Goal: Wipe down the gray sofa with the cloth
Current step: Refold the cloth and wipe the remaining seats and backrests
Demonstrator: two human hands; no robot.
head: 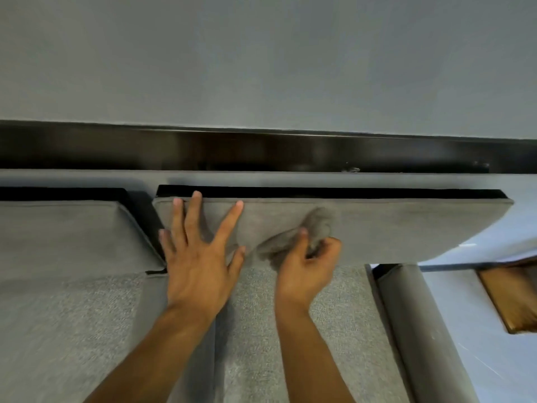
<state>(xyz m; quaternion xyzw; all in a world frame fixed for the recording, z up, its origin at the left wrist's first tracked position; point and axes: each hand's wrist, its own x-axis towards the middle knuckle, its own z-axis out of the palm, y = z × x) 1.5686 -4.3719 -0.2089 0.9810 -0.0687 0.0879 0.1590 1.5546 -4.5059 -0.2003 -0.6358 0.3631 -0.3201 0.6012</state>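
Now L hand (197,257) fingers (192,216) splayed on woven sofa (406,228); R hand (305,266) clutches fuzzy cloth (316,222).

Clearance from my right hand (305,266): back cushion (406,228) face bare toward 3 o'clock, to its end. My left hand (197,257) lies flat at 9 o'clock, dark gap (145,216) just beyond. Wall (261,68) closes 12 o'clock. Armrest (412,315) bounds 4 o'clock.

My left hand (197,257) lies flat on the sofa's back cushion (406,228), right hand (305,266) gripping the bunched cloth (305,231) against it.
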